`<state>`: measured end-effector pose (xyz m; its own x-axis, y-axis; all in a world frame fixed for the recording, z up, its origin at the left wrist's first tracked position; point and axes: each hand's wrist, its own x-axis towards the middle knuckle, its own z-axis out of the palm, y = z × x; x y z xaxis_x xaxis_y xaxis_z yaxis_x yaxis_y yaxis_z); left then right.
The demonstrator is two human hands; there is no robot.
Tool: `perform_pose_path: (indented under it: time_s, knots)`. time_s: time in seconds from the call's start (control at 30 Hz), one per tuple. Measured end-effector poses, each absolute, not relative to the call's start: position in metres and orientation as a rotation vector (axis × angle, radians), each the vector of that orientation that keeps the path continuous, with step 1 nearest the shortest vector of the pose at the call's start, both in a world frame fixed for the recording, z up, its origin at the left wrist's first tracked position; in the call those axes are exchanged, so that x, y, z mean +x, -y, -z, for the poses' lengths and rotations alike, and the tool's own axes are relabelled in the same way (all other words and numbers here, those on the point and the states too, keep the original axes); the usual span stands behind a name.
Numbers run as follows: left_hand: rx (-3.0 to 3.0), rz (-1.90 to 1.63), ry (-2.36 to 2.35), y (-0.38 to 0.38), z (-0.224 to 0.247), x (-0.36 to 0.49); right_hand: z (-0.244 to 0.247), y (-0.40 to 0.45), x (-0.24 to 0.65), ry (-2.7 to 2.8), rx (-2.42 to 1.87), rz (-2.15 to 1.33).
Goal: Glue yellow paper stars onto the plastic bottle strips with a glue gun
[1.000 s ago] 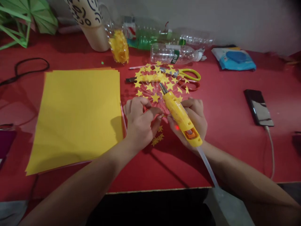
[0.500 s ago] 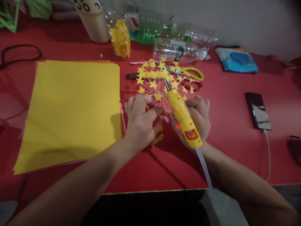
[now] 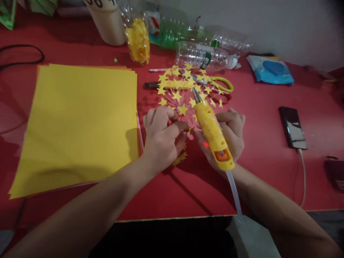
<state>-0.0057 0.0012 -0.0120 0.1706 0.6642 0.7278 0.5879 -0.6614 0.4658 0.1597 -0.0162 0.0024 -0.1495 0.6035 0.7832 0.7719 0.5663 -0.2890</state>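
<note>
I have the left hand (image 3: 163, 134) mid-frame, thumb and forefinger pinching a small, pointed yellow star (image 3: 190, 130); just right of centre, my right hand (image 3: 234, 134) curls around the hard yellow glue gun (image 3: 211, 127), its tapered metal nozzle (image 3: 196, 95) angled upward, a cloudy glue stick (image 3: 234, 193) trailing behind; above the hands, flat-cut stars (image 3: 183, 109) spread in a rounded spray; at frame left, smooth yellow sheets (image 3: 80, 125) lie stacked on the red tabletop (image 3: 263, 136).

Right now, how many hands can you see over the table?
2. The left hand is beside the yellow paper, pinching a small yellow star; the right hand, partly hidden, is behind the glue gun. No other hands show.
</note>
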Motion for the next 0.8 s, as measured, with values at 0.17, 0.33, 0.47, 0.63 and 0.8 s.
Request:
perform_pose_path:
  time_s: [0.17, 0.33, 0.47, 0.63, 0.8]
  knots:
    - [2.308, -1.495, -1.287, -0.0011, 0.0095, -0.0055, -0.0092, 0.0243, 0.1669, 1.916, -1.029, 0.166]
    - [2.317, -1.501, -1.342, -0.0017, 0.0073, -0.0025, -0.0076, 0.0255, 0.1651, 1.996, -0.88, 0.15]
    - [2.311, -1.565, -1.315, -0.0015, 0.009, -0.0023, -0.0036, 0.0218, 0.1608, 1.965, -0.864, 0.197]
    - [2.297, -1.511, -1.361, -0.0005, 0.0112, -0.0029, -0.0025, 0.0202, 0.1601, 1.952, -0.847, 0.197]
    - [2.313, -1.529, -1.363, -0.001, 0.0111, -0.0031, -0.0034, 0.0215, 0.1613, 1.964, -0.906, 0.171]
